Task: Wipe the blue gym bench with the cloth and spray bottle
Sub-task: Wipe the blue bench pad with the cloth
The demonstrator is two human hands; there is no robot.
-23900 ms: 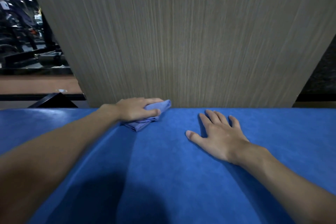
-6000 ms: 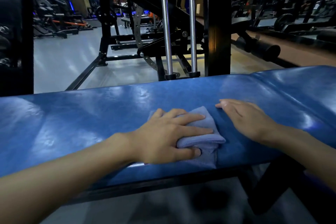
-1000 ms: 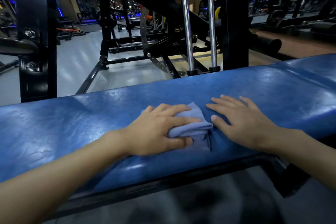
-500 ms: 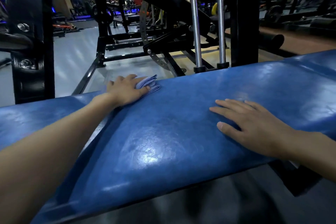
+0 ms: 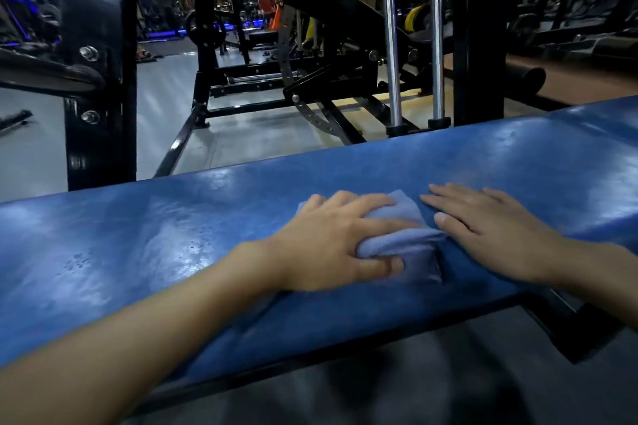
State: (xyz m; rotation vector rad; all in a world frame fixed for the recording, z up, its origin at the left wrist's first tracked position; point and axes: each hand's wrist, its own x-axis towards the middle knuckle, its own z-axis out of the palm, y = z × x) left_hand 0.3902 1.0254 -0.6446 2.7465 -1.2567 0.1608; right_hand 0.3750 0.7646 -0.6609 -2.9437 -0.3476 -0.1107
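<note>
One blue gym bench point(image 5: 172, 245), its padding glossy with wet patches, spans the view. Two hands rest on it: the left hand point(image 5: 331, 241) grips one bunched pale-blue cloth point(image 5: 404, 241) mid-bench, the right hand point(image 5: 490, 231) lies flat, fingers straight, just beside.

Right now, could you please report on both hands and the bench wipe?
Left hand grips folded light-blue cloth, pressed on glossy blue padded bench. Right hand flat on bench, beside cloth. Spray bottle not in view. Nothing in the way.
</note>
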